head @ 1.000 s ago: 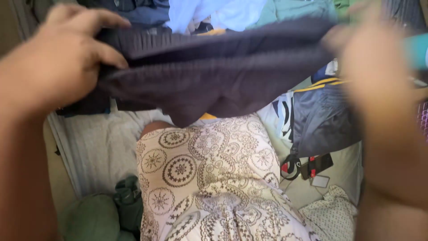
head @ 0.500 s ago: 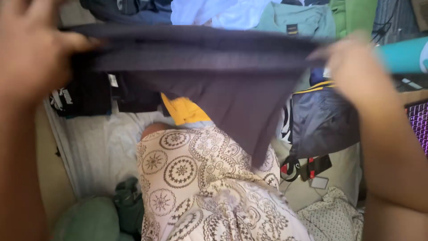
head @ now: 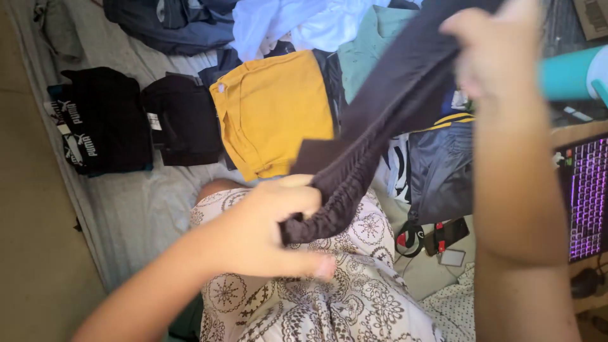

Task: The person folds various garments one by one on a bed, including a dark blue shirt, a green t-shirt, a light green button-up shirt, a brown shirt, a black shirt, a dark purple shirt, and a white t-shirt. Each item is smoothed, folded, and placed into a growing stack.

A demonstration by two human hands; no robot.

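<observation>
A dark grey-purple garment (head: 373, 133) with a gathered waistband hangs slanted between my two hands. My left hand (head: 269, 228) grips its lower end just above my lap, which is covered in white cloth with a brown circle pattern (head: 329, 297). My right hand (head: 500, 50) pinches the upper end high at the right. Behind the garment a folded mustard-yellow piece (head: 272, 107) lies flat on the bed.
Folded black clothes (head: 101, 120) and another black piece (head: 183, 120) lie left of the yellow one. Blue, white and green clothes are piled at the top. A dark jacket with yellow stripes (head: 443, 164), a phone and earphones (head: 437, 237), a teal bottle (head: 570, 73) and a lit keyboard (head: 586, 196) are right.
The garment was stretched wide and level across the view. My left hand has swung down and right to my lap, so the garment now hangs slanted and the yellow piece shows.
</observation>
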